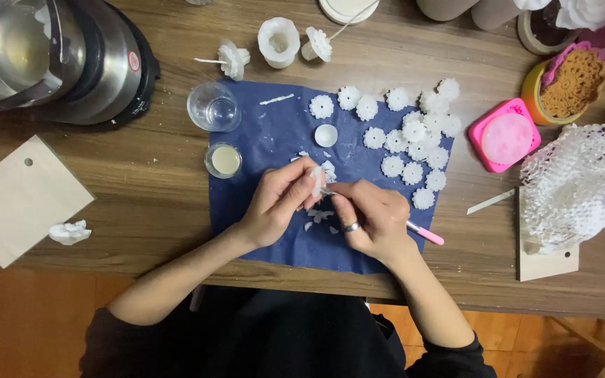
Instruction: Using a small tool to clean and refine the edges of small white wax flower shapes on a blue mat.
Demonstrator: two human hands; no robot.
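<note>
My left hand (278, 203) pinches a small white wax flower piece (316, 178) over a dark blue mat (260, 140). My right hand (371, 215), with a ring on one finger, grips a thin tool with a pink handle (425, 234), and its tip touches the white piece. White shavings (320, 217) lie on the mat under both hands. Several finished white flowers (414, 136) are laid out on the mat's right half, and a small white dome (325, 135) sits near its middle.
A metal kettle (57, 56) stands at top left. An empty glass (213, 106) and a small filled glass (223, 159) sit left of the mat. A pink silicone mould (504, 136), white foam netting (572, 185), wooden boards (15, 199) and a white mould cup (278, 42) surround it.
</note>
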